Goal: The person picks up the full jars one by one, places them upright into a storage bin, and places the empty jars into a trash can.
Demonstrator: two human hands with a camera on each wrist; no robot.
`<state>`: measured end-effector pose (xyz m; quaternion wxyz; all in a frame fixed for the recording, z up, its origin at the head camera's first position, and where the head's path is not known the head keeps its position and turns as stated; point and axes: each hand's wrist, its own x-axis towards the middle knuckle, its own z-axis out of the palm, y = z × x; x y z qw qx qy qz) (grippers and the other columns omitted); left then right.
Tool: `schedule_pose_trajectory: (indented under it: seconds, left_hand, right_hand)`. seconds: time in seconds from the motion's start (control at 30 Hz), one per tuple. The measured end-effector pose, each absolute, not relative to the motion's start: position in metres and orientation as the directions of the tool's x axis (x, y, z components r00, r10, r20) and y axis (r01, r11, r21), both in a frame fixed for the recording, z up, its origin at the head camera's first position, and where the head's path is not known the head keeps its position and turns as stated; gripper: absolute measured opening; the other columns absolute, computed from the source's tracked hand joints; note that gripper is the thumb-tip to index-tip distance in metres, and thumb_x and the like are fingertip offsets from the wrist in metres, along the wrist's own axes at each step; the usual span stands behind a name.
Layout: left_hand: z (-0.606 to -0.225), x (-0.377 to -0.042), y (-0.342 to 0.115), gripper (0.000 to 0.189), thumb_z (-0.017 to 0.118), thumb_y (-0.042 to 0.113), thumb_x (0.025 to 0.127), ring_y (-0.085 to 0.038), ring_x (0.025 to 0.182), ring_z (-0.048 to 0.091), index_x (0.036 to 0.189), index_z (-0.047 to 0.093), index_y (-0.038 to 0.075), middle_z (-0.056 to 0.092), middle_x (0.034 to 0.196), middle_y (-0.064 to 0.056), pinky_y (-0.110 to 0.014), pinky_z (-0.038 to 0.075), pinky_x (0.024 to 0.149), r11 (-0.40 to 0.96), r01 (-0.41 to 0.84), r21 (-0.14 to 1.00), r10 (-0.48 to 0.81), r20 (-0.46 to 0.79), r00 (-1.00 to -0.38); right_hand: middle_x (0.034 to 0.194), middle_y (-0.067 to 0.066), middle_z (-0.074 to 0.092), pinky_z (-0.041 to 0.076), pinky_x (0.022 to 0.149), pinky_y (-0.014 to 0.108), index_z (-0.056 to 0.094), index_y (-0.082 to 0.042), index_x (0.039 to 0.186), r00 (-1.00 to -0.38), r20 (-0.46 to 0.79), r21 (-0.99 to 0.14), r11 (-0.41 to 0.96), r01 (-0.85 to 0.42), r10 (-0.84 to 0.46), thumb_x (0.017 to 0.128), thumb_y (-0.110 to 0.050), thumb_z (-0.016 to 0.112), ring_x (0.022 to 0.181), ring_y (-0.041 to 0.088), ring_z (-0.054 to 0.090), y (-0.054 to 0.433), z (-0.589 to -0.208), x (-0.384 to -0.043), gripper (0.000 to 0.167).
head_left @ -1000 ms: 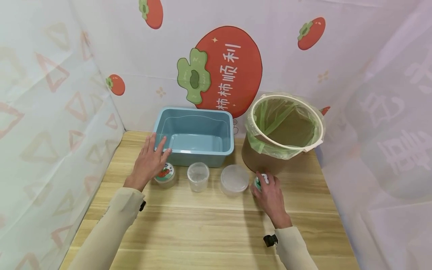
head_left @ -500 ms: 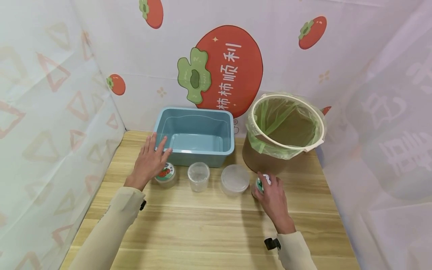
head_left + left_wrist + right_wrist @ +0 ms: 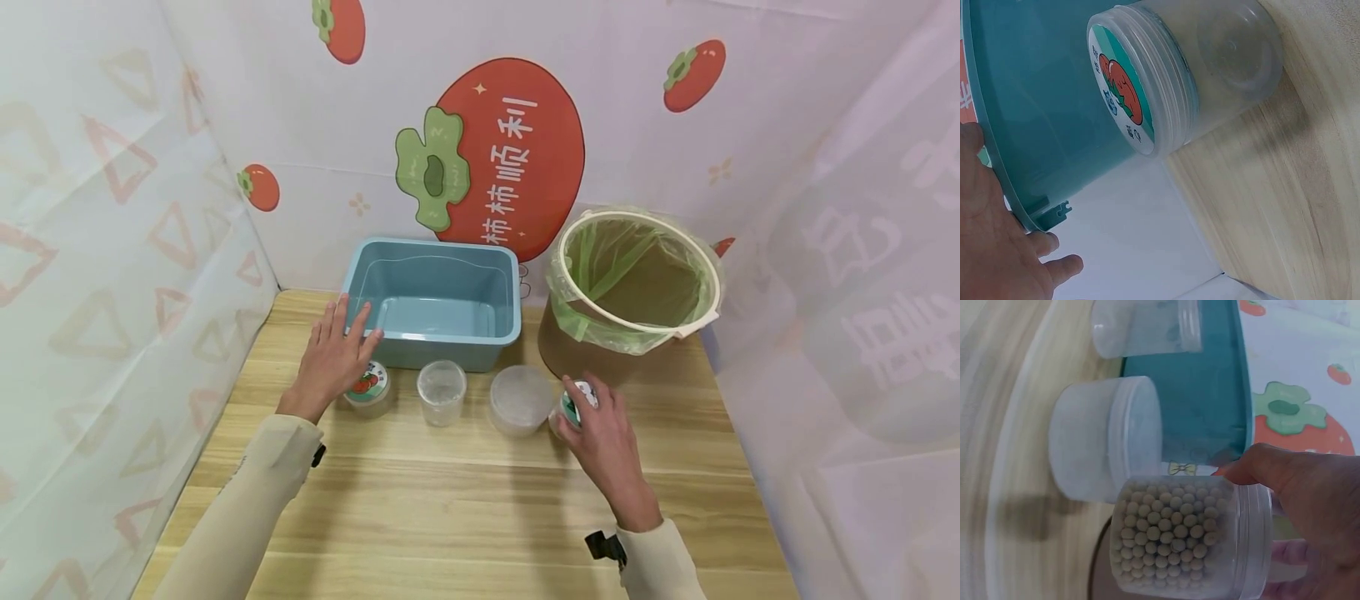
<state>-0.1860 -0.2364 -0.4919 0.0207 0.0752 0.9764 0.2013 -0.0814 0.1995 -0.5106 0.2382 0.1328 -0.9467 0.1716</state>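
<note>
My right hand (image 3: pixel 600 433) grips a clear jar by its lid, thumb on one side and fingers on the other. Small beige balls fill the jar (image 3: pixel 1169 537), and its lid has a green and white label. Just left of it stands a wide frosted container (image 3: pixel 521 400). My left hand (image 3: pixel 327 364) lies with fingers spread at the near left rim of the blue basin (image 3: pixel 435 337). Below that hand sits a clear jar with a persimmon label (image 3: pixel 1124 90), and I cannot see it being held. A small clear cup (image 3: pixel 441 393) stands between the containers.
A brown bin (image 3: pixel 581 354) lined with a thin greenish bag stands at the back right, close behind my right hand. A printed cloth wall (image 3: pixel 315 133) rises behind the wooden table (image 3: pixel 435 517), with more cloth on both sides.
My right hand has shifted slightly left with the ball-filled jar, bringing it closer to the wide frosted container. My left hand stays in place.
</note>
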Motion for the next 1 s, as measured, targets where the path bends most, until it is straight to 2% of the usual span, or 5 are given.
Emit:
schedule_pose_trajectory:
  seconds: [0.13,0.33,0.5,0.77,1.0]
  left_hand:
    - [-0.491,-0.185,-0.236,0.072,0.029,0.053,0.118,-0.05,0.169,-0.004,0.176,0.02,0.011,-0.005,0.183,-0.024,-0.073,0.006,0.132,0.906,0.139,0.401,0.155,-0.009,-0.988]
    - [-0.489,-0.184,-0.237,0.071,0.03,0.052,0.118,-0.051,0.168,-0.002,0.175,0.02,0.011,-0.004,0.183,-0.024,-0.073,0.006,0.132,0.905,0.14,0.401,0.153,0.0,-0.988]
    - [-0.489,-0.183,-0.237,0.071,0.029,0.052,0.118,-0.051,0.168,-0.002,0.176,0.02,0.012,-0.004,0.183,-0.024,-0.074,0.006,0.131,0.904,0.14,0.405,0.154,-0.003,-0.988]
    - [-0.49,-0.185,-0.237,0.072,0.028,0.054,0.118,-0.052,0.168,-0.001,0.176,0.019,0.012,-0.004,0.183,-0.024,-0.076,0.006,0.13,0.91,0.139,0.392,0.153,-0.005,-0.988]
    - [-0.49,-0.184,-0.236,0.072,0.028,0.054,0.118,-0.051,0.168,-0.004,0.176,0.018,0.012,-0.006,0.183,-0.023,-0.075,0.003,0.131,0.907,0.132,0.4,0.151,-0.015,-0.988]
  right_hand:
    - [0.136,0.03,0.065,0.062,0.075,0.064,0.075,-0.01,0.137,-0.836,0.517,-0.243,0.905,-0.349,-0.184,0.083,-0.015,0.09,0.111,0.056,0.065,0.195,-0.497,-0.079,0.056]
    - [0.137,0.029,0.065,0.061,0.082,0.064,0.075,-0.01,0.138,-0.835,0.512,-0.232,0.903,-0.361,-0.202,0.083,-0.015,0.09,0.11,0.056,0.064,0.188,-0.478,-0.079,0.057]
    - [0.137,0.029,0.066,0.06,0.083,0.063,0.076,-0.011,0.137,-0.83,0.515,-0.218,0.904,-0.369,-0.214,0.084,-0.016,0.087,0.107,0.056,0.064,0.182,-0.466,-0.083,0.054]
    - [0.146,0.026,0.063,0.062,0.079,0.064,0.074,-0.014,0.14,-0.874,0.437,-0.251,0.904,-0.345,-0.212,0.089,-0.022,0.084,0.119,0.055,0.063,0.168,-0.448,-0.093,0.052]
    - [0.151,0.024,0.061,0.061,0.088,0.062,0.072,-0.016,0.144,-0.883,0.405,-0.259,0.896,-0.36,-0.238,0.092,-0.025,0.082,0.125,0.053,0.061,0.151,-0.429,-0.107,0.054]
